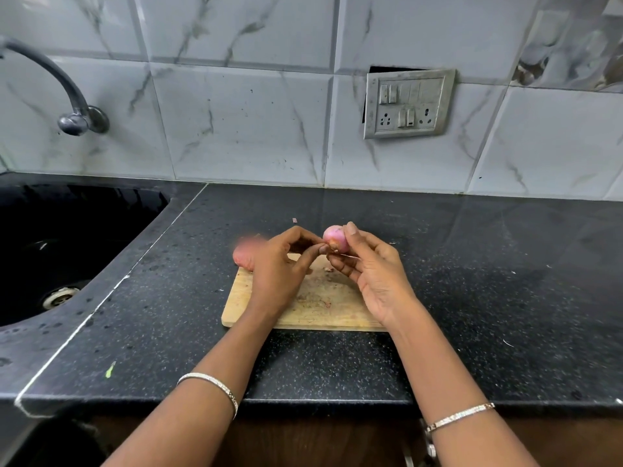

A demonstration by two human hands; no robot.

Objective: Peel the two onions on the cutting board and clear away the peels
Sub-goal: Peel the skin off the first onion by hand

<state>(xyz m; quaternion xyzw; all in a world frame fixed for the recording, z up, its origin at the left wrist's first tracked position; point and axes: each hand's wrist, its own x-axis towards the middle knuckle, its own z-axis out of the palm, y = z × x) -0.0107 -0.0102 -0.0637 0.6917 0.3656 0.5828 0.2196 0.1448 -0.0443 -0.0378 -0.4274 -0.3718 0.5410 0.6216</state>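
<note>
A small pink onion point(333, 236) is held above the far edge of the wooden cutting board point(323, 305). My right hand point(371, 267) grips it from the right, thumb on top. My left hand point(279, 264) pinches a bit of skin at the onion's root end with thumb and forefinger. A second pinkish onion point(243, 256) lies at the board's far left corner, blurred and partly hidden behind my left hand. Small peel scraps point(328, 270) lie on the board.
The board sits on a black speckled countertop point(472, 281). A black sink point(60, 251) with a drain lies to the left, under a wall tap point(72, 106). A switch and socket plate point(408, 104) hangs on the tiled wall. A tiny peel bit point(294, 220) lies behind the board.
</note>
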